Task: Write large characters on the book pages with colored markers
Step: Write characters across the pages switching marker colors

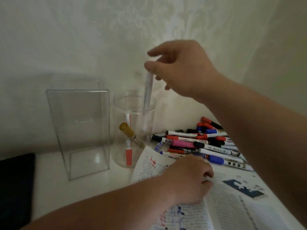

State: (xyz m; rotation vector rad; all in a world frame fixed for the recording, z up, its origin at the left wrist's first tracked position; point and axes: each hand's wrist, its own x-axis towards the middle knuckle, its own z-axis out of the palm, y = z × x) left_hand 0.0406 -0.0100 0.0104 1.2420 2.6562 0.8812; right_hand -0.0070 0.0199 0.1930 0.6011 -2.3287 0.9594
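At the mouth of the clear cylindrical plastic jar (116,130) stands a white-barrelled marker (148,87), nearly upright, with its lower end inside the rim and its top pinched by the right hand (181,68). The barrel is blurred and its cap colour is unreadable.

Step, as judged: marker exchange between characters. The open printed book (232,205) already carries red strokes on its far-left page and blue and red strokes on the near page. Whether this marker is going into the jar or coming out cannot be told from one view.

Next move, as judged: if depositing, let go and choose a fresh colour. If withdrawing, lift it clear of the rim, uncap it and carry the tip to an unmarked part of the page.

Hands: the right hand grasps the marker between thumb and forefinger, with the other fingers loosely bent. The left hand (187,178) rests on the book near its gutter, fingers curled under. Whether it pinches a page cannot be told.

Surroundings: a red-capped marker (128,156) and a gold-capped marker (127,129) sit in the jar. A loose pile of red, blue, black and pink markers (199,143) lies just beyond the book. An empty clear rectangular box (79,130) stands just beside the jar on the white surface (99,188).
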